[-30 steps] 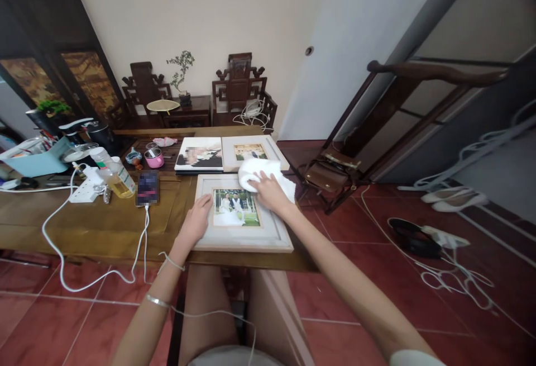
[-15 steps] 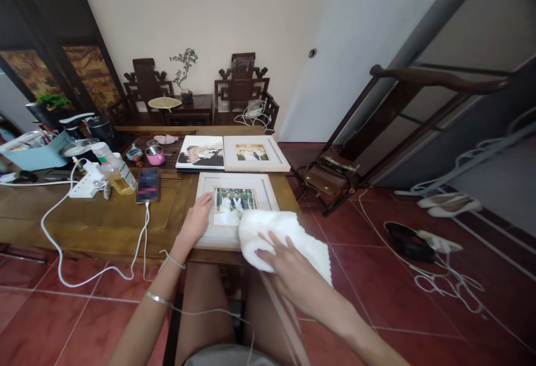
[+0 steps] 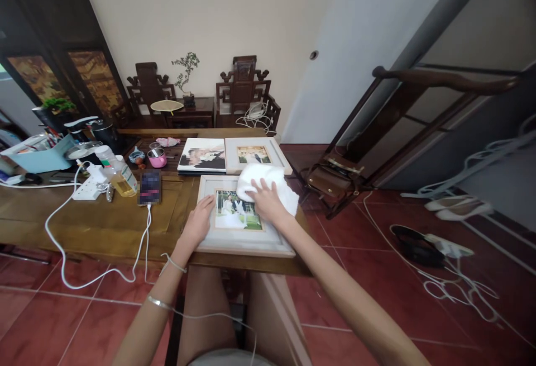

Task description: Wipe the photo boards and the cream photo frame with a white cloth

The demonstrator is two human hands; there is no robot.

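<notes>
A framed wedding photo (image 3: pixel 234 240) with a pale wooden frame lies flat at the near edge of the wooden table (image 3: pixel 104 226). My left hand (image 3: pixel 197 223) rests flat on the frame's left side, fingers stretched out. My right hand (image 3: pixel 266 203) presses a white cloth (image 3: pixel 268 179) onto the frame's upper right corner, fingers spread over the cloth. Behind it lie a second framed photo (image 3: pixel 255 155) and a photo print (image 3: pixel 203 155).
On the table's left stand a phone (image 3: pixel 149 187) on a white charging cable (image 3: pixel 84 282), an oil bottle (image 3: pixel 118 176), a power strip (image 3: pixel 89 186) and a pink cup (image 3: pixel 157 157). A dark chair (image 3: pixel 335 179) stands to the right; cables and shoes lie on the red tiled floor.
My right hand with the cloth swept down to the frame's near right corner, then went back up to the upper right corner. The left hand has stayed on the frame.
</notes>
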